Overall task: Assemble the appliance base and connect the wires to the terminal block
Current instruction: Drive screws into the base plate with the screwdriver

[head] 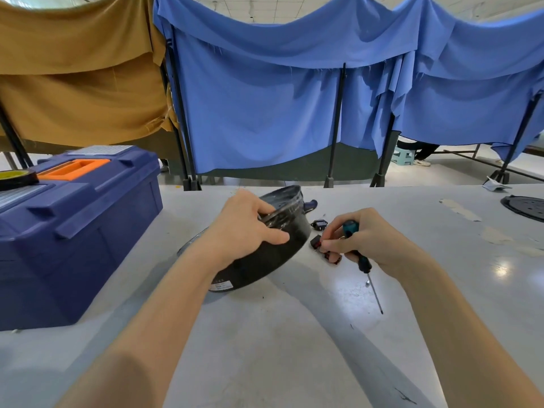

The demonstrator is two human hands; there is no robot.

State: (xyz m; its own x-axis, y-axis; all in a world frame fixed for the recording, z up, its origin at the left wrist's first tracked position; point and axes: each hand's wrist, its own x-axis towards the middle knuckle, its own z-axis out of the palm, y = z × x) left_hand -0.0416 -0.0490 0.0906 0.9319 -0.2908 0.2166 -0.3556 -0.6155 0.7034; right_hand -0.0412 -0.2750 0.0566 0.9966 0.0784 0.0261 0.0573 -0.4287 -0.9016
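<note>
A black round appliance body (273,248) stands tilted on its edge in the middle of the grey table (294,334). My left hand (247,228) grips its upper rim, fingers curled over the edge. Just right of it, my right hand (365,240) holds a screwdriver (363,262) with a teal and black handle, its shaft pointing down toward me. The same hand's fingertips pinch a small part among small black and red switch or terminal pieces (325,250) lying on the table. Another small black connector (318,224) lies behind them.
A big blue toolbox (76,231) with an orange handle stands at the left, a tape roll (16,176) on its lid. A black round plate (527,206) lies at the far right edge. Blue and tan cloth screens hang behind the table.
</note>
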